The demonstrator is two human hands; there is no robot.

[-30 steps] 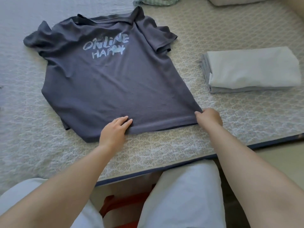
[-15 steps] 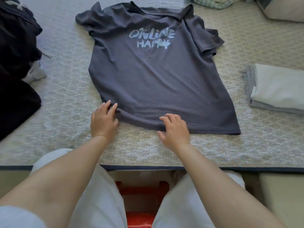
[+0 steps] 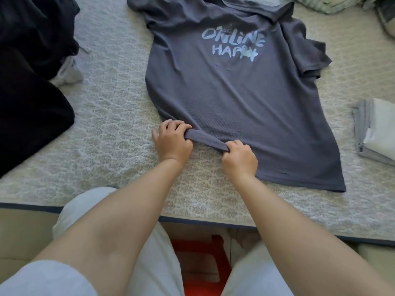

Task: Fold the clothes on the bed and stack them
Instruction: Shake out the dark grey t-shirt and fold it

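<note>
Head view: both the left hand (image 3: pixel 172 142) and right hand (image 3: pixel 239 160) pinch the near-left hem of the T-shirt (image 3: pixel 235 99) lying on the bed (image 3: pixel 111 129); uneven pulling could bunch its far sleeves.

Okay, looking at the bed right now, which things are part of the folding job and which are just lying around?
Part of the job:
grey T-shirt, hem held in the grip of the left hand and right hand
folded stack at the right
dark clothes at the left
bed

Just lying about:
red stool below the bed edge
</note>
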